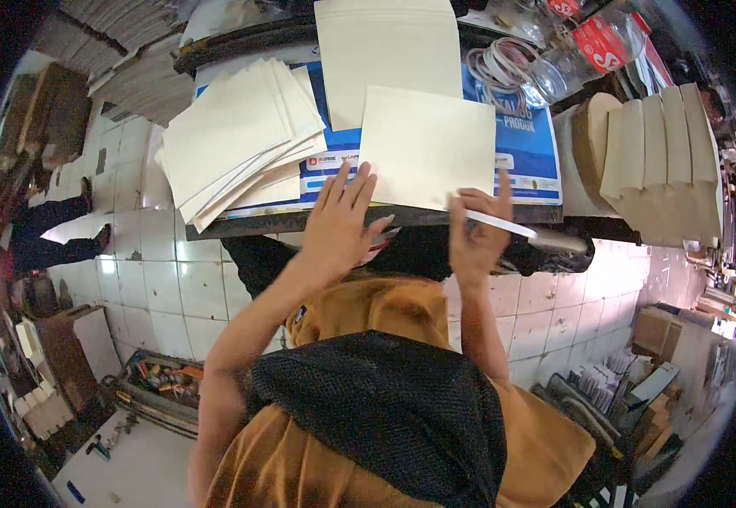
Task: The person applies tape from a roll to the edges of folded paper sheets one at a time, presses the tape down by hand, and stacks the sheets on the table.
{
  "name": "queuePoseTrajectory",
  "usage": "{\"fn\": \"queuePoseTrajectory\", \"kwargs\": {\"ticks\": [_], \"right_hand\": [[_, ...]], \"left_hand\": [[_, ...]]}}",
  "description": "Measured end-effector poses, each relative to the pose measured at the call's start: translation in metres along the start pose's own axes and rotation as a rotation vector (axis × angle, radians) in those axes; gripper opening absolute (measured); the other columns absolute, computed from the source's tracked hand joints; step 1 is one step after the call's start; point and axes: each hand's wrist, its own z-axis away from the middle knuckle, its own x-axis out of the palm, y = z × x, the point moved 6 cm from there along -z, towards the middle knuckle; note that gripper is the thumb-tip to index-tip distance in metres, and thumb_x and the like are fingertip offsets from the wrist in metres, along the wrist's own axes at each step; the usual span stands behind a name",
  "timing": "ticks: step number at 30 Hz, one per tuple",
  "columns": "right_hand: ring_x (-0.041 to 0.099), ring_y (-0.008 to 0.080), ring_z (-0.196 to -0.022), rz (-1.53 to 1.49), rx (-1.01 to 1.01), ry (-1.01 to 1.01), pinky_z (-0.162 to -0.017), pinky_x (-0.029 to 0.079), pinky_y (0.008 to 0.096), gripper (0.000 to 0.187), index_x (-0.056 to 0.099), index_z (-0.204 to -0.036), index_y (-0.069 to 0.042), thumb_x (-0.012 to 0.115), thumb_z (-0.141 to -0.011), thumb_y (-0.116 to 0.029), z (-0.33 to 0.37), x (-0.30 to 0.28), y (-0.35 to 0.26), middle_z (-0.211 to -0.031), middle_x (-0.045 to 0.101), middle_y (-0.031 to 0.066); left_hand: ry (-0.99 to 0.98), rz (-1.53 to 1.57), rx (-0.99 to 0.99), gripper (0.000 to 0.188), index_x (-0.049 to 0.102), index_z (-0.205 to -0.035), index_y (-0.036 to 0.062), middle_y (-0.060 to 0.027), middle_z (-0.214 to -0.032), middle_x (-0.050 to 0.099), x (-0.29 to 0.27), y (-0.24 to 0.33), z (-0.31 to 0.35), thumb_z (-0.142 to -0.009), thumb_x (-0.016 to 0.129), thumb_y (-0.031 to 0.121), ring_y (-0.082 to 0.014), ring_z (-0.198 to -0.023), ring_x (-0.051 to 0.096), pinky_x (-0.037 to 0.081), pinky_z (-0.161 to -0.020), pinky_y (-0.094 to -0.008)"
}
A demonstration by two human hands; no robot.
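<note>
A cream folded sheet or thin booklet [429, 144] lies before me on a blue printed sheet [529, 161] covering the table. My left hand [343, 212] has its fingers stretched out at the cream sheet's lower left edge. In my right hand [480, 224], by its lower right corner, is a slim white flat stick [502, 224], slanting down to the right; its exact kind I cannot make out. The right index finger points forward. A fanned pile of cream sheets [232, 140] sits on the left. Behind the front sheet is a neat cream stack [389, 42].
Toward the back right are a coil of pale cord [503, 63] and a clear plastic bottle with a red label [601, 51]. Thick cream paper blocks [669, 161] stand at the right. A tool box [160, 377] is behind on the left. Another person's legs [55, 224] show far left.
</note>
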Motion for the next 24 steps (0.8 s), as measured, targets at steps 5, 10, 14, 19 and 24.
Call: {"fn": "queuePoseTrajectory", "kwargs": {"ticks": [5,10,14,19,24], "right_hand": [[0.07,0.0223,-0.104,0.002,-0.143,-0.174,-0.097,0.044,0.0406,0.036,0.065,-0.118,-0.005,0.079,-0.084,-0.006,0.017,0.057,-0.017,-0.105,0.072,0.0104],[0.071,0.0157,-0.096,-0.012,-0.168,-0.278,-0.094,0.04,0.0375,0.08,0.036,-0.153,0.005,0.078,-0.085,-0.005,0.031,0.084,-0.026,-0.089,0.074,0.0009],[0.07,0.0132,-0.097,-0.009,-0.153,-0.338,-0.097,0.038,0.0388,0.08,0.034,-0.155,0.004,0.075,-0.088,-0.008,0.038,0.093,-0.023,-0.083,0.073,-0.0015],[0.068,0.0129,-0.096,0.074,-0.18,-0.359,-0.098,0.037,0.0388,0.077,0.035,-0.156,0.001,0.073,-0.09,-0.009,0.041,0.096,-0.024,-0.085,0.072,-0.0023],[0.066,0.0154,-0.091,0.102,-0.164,-0.354,-0.098,0.038,0.0395,0.074,0.039,-0.155,-0.003,0.073,-0.089,-0.006,0.042,0.095,-0.023,-0.087,0.067,-0.0002]], "left_hand": [[0.12,0.13,-0.277,0.076,0.038,-0.153,0.0006,-0.0222,-0.155,0.042,0.0,0.009,0.028,-0.09,0.073,0.024,-0.0439,-0.148,0.033,0.027,-0.122,-0.0536],[0.359,0.251,-0.276,0.072,0.034,-0.15,-0.0065,-0.0261,-0.145,0.051,-0.023,-0.006,0.05,-0.089,0.068,0.006,-0.0449,-0.139,0.042,0.034,-0.116,-0.0526],[0.366,0.336,-0.318,0.075,0.03,-0.152,-0.0069,-0.0232,-0.14,0.057,-0.021,-0.011,0.067,-0.089,0.067,0.003,-0.0426,-0.136,0.047,0.032,-0.117,-0.0527],[0.356,0.356,-0.299,0.073,0.031,-0.152,-0.0038,-0.0183,-0.145,0.056,-0.006,-0.009,0.077,-0.087,0.063,0.007,-0.0391,-0.141,0.045,0.022,-0.124,-0.055],[0.339,0.344,-0.265,0.078,0.028,-0.154,-0.004,-0.0189,-0.145,0.056,0.0,-0.005,0.078,-0.084,0.063,0.006,-0.0403,-0.139,0.047,0.02,-0.123,-0.0589]]}}
